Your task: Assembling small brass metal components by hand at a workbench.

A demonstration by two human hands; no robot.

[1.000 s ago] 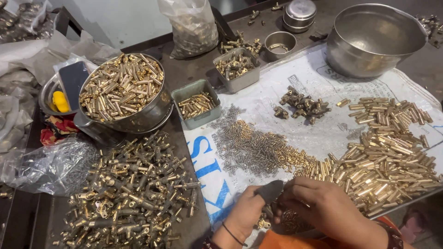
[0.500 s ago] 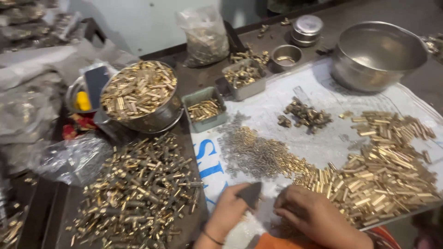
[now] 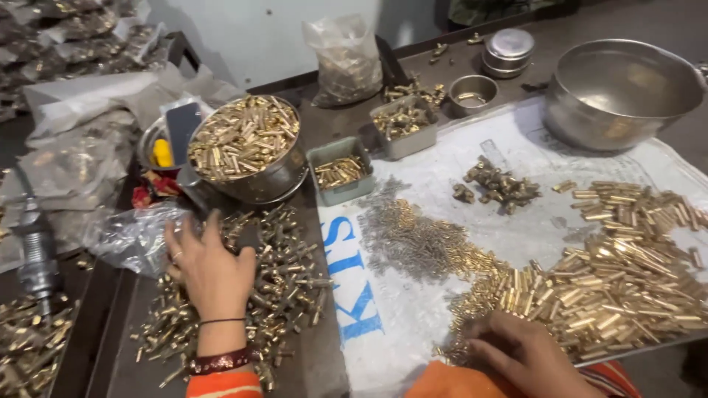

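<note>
Over on the left, her left hand [image 3: 210, 276] lies palm-down with fingers spread apart on the loose heap of brass cross-shaped fittings [image 3: 273, 295], which spreads out under and to the right of the fingertips. A round steel bowl of brass tubes [image 3: 247, 147] sits just beyond. Rightward, the right hand [image 3: 527, 357] rests at the near edge of the pile of short brass rods [image 3: 612, 273] on white printed paper [image 3: 442, 177]; I cannot tell how its fingers are set.
</note>
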